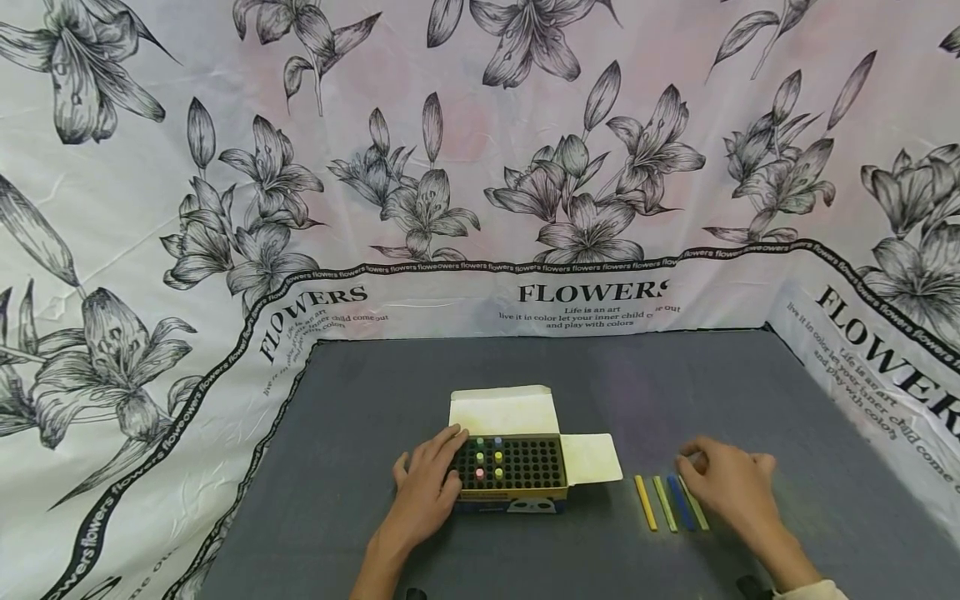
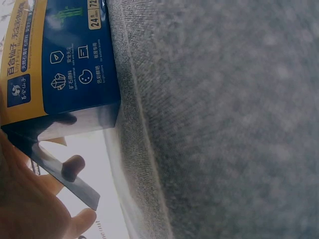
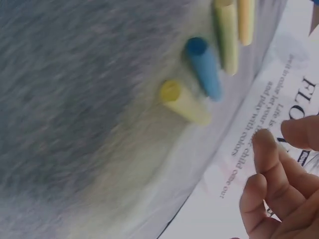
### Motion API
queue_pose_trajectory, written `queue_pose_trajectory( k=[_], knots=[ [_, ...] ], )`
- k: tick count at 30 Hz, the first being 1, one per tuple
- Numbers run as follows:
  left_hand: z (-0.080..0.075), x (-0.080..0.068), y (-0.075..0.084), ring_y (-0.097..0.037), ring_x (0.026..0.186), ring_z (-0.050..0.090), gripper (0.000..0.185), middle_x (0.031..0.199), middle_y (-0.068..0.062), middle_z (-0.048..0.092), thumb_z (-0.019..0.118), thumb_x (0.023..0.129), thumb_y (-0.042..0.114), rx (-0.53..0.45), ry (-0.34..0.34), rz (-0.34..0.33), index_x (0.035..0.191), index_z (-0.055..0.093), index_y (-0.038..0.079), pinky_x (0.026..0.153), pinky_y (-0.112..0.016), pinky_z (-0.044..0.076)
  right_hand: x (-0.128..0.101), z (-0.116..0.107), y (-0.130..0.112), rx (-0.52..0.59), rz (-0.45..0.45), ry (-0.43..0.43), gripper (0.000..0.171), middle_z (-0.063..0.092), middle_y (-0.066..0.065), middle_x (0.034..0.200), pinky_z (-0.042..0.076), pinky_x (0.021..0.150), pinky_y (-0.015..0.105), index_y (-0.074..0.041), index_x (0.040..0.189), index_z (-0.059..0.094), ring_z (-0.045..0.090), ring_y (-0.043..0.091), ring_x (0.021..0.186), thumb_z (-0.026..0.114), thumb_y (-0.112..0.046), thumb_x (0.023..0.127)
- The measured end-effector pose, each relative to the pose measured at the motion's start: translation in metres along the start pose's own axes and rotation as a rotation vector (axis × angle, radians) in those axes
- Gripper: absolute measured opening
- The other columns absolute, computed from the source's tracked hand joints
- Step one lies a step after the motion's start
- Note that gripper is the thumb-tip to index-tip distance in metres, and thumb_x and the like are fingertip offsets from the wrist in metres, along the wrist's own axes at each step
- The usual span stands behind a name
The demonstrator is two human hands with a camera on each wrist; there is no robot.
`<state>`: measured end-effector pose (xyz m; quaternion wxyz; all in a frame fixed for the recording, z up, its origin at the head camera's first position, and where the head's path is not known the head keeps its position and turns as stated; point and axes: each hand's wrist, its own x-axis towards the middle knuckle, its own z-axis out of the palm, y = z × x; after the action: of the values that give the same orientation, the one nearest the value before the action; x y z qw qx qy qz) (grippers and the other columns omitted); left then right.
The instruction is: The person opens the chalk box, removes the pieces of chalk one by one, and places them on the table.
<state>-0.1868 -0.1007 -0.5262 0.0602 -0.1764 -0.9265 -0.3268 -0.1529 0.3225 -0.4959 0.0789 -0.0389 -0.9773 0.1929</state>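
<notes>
Four chalk sticks (image 1: 670, 502) lying side by side on the grey desk (image 1: 787, 400), just right of the chalk box (image 1: 512, 467): yellow, green, blue, pale yellow-green. Long axes roughly parallel, running near to far, far ends leaning slightly left. Right hand (image 1: 726, 482) hovering over the far end of the rightmost stick, fingers loosely bent, grip holding nothing; contact not discernible. Left hand (image 1: 426, 486) resting on the box's left end, fingers straight across its honeycomb tray. Box open, flaps spread, a few chalk ends upright in the left cells.
</notes>
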Motion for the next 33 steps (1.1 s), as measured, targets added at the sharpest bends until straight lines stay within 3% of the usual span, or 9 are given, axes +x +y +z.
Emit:
queue_pose_trajectory(
  k=[9,15,21,33],
  knots=[
    [0.0,0.0,0.001,-0.035,0.144,0.041,0.055,0.162,0.001,0.04,0.045,0.101,0.013,0.01,-0.004,-0.004,0.155,0.046,0.026,0.108,-0.079,0.014,-0.005,0.007,-0.028,0.177,-0.153,0.33,0.016,0.072,0.0,0.071,0.027,0.085,0.058,-0.005,0.1,0.075,0.057,0.022,0.07,0.077,-0.012,0.086],
    [0.0,0.0,0.0,-0.036,0.145,0.039,0.055,0.163,0.001,0.039,0.045,0.101,0.013,0.003,-0.005,-0.002,0.155,0.045,0.025,0.108,-0.079,0.012,-0.005,0.017,-0.042,0.304,-0.249,0.465,0.019,0.071,0.0,0.069,0.025,0.088,0.054,-0.005,0.098,0.075,0.052,0.013,0.07,0.08,-0.004,0.079],
    [0.0,0.0,0.001,-0.036,0.145,0.039,0.056,0.163,0.002,0.038,0.045,0.101,0.013,0.003,-0.009,-0.004,0.155,0.045,0.026,0.108,-0.079,0.012,-0.001,0.027,-0.061,0.397,-0.318,0.503,0.023,0.069,0.0,0.07,0.023,0.09,0.052,-0.005,0.098,0.076,0.048,0.01,0.072,0.08,0.001,0.076],
    [0.0,0.0,0.001,-0.034,0.144,0.041,0.056,0.163,0.002,0.039,0.046,0.1,0.013,0.003,-0.002,-0.007,0.155,0.046,0.026,0.109,-0.078,0.013,0.008,0.046,-0.107,0.509,-0.381,0.475,0.025,0.068,-0.005,0.07,0.025,0.09,0.049,-0.007,0.099,0.076,0.05,0.014,0.07,0.082,0.0,0.076]
  ],
)
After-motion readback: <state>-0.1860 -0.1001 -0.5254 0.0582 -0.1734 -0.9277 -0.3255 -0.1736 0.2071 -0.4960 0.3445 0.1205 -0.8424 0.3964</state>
